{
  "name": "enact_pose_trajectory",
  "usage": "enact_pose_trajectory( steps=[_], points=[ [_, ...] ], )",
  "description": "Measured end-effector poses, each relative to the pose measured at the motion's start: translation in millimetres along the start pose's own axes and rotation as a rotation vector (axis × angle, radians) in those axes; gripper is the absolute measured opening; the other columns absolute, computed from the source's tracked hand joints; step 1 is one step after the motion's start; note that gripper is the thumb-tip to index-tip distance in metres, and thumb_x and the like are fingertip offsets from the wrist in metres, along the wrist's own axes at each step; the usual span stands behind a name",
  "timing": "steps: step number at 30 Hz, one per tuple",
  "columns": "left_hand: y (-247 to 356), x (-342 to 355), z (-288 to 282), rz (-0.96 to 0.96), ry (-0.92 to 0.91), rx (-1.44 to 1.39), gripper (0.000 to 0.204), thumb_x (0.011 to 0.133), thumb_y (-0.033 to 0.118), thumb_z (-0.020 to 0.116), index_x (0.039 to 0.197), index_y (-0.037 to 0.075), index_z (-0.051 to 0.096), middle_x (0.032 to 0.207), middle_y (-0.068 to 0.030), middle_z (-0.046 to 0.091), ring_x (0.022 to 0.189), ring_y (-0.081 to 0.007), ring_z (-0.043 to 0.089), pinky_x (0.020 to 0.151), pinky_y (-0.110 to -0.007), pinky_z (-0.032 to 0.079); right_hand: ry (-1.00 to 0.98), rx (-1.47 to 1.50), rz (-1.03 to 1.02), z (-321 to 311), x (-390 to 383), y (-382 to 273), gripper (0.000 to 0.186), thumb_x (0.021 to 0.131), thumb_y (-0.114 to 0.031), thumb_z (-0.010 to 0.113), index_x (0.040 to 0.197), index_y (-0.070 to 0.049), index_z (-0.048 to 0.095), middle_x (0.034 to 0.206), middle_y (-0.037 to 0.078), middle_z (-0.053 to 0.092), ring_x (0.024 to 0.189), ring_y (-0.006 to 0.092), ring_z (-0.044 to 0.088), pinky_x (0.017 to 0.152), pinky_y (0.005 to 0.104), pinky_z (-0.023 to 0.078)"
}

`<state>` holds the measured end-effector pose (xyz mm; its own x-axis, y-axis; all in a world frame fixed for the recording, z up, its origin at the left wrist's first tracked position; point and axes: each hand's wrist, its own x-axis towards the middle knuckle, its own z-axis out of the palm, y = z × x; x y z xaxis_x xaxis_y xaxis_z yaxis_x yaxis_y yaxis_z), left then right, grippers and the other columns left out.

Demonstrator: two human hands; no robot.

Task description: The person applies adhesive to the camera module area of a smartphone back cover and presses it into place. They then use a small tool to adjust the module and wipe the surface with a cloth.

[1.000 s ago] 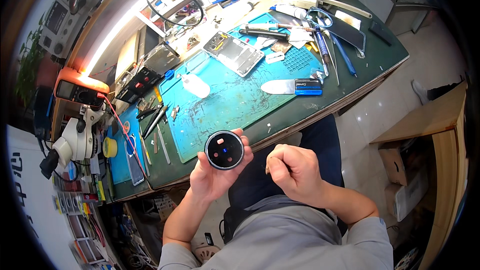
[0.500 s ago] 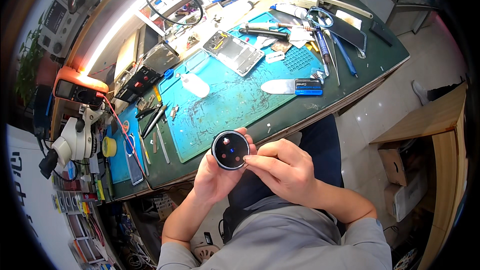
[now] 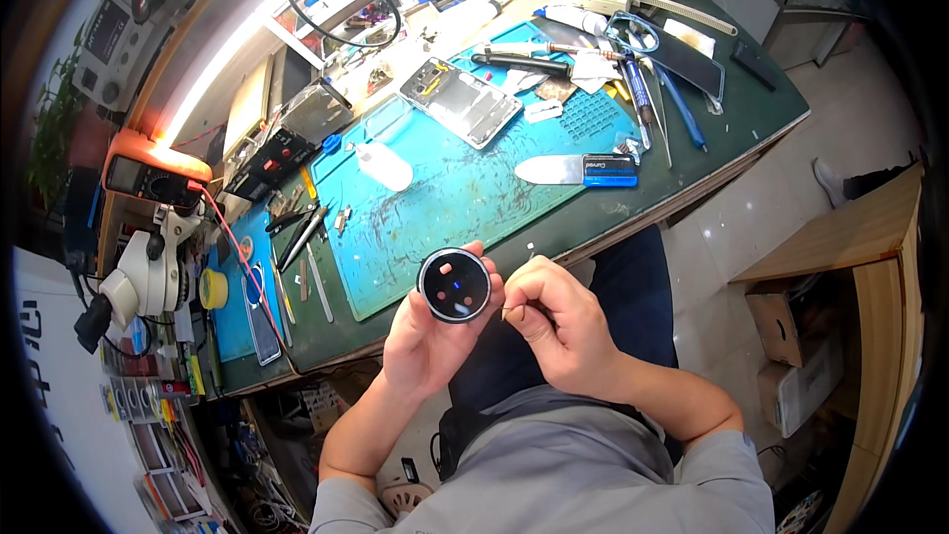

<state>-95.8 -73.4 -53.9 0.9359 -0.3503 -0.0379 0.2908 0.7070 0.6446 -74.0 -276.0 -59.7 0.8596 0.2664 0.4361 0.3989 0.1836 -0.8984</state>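
Observation:
My left hand [image 3: 427, 336] is closed around the edge of a round, glossy black disc [image 3: 455, 282] with a silver rim. Several small pinkish spots and a blue glint show on the disc's face, which is turned up. To the right of it, a small gap away, my right hand [image 3: 559, 326] pinches a thin, dark, curved strip [image 3: 509, 313] between thumb and forefinger. The strip is too small to name. Both hands are over my lap, just off the front edge of the workbench [image 3: 692, 163].
A blue work mat [image 3: 435, 227] carries an opened phone [image 3: 462, 102], a white bottle [image 3: 384, 168] and a flat blade with a blue handle [image 3: 578, 171]. Tweezers and other tools lie at its right end. A multimeter [image 3: 153, 176] and microscope [image 3: 148, 272] stand at the left.
My right hand has drawn back from the disc's edge to the right, and the thin strip now shows in its pinch. The disc has risen slightly in my left hand.

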Motion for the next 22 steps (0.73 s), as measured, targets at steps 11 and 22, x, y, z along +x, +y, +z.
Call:
enact_pose_trajectory(
  steps=[11,22],
  points=[
    [-2,1,-5,-0.060,-0.021,-0.287,0.090,0.100,0.048,0.066,0.158,-0.009,0.026,0.148,-0.0245,0.051,0.141,-0.0321,0.050,0.126,-0.045,0.033,0.158,0.454,0.398,-55,-25,-1,0.019,0.096,0.004,0.072,0.105,-0.002,0.056,0.100,0.016,0.075,0.087,0.0177,0.075,0.081,0.0307,0.063],
    [12,10,-3,-0.038,-0.030,-0.281,0.096,0.098,0.051,0.069,0.158,-0.009,0.025,0.150,-0.0248,0.045,0.141,-0.0349,0.049,0.125,-0.047,0.036,0.592,-0.104,0.841,-235,-119,135,0.025,0.102,-0.015,0.070,0.119,0.003,0.074,0.094,0.012,0.075,0.076,0.0141,0.071,0.071,0.0278,0.062]
  ],
)
